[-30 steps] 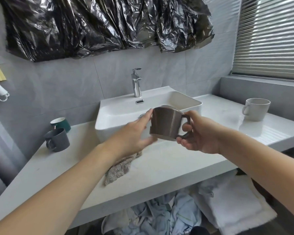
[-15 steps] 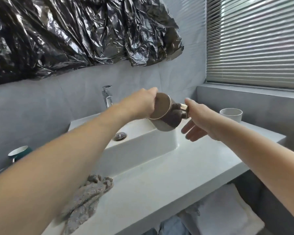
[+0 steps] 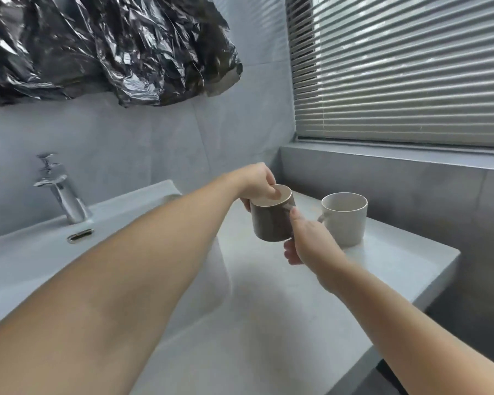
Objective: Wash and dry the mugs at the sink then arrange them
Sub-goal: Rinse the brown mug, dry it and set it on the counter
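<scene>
A brown mug (image 3: 271, 220) is upright over the white counter (image 3: 268, 309), just left of a white mug (image 3: 345, 220) that stands on the counter. My left hand (image 3: 257, 181) grips the brown mug at its rim, with a finger inside the mouth. My right hand (image 3: 305, 240) holds the mug at its handle side; the handle itself is hidden behind that hand. Whether the brown mug's base touches the counter cannot be told.
The white basin (image 3: 126, 223) with a chrome tap (image 3: 63, 195) lies to the left. A grey wall ledge (image 3: 411, 181) and window blinds (image 3: 411, 67) close off the right. Black plastic sheeting (image 3: 111, 47) hangs on the wall. The counter's front edge (image 3: 411, 309) runs near my right forearm.
Both hands carried the brown mug rightward, away from the basin, and turned it from tilted to upright beside the white mug. My view swung right with it.
</scene>
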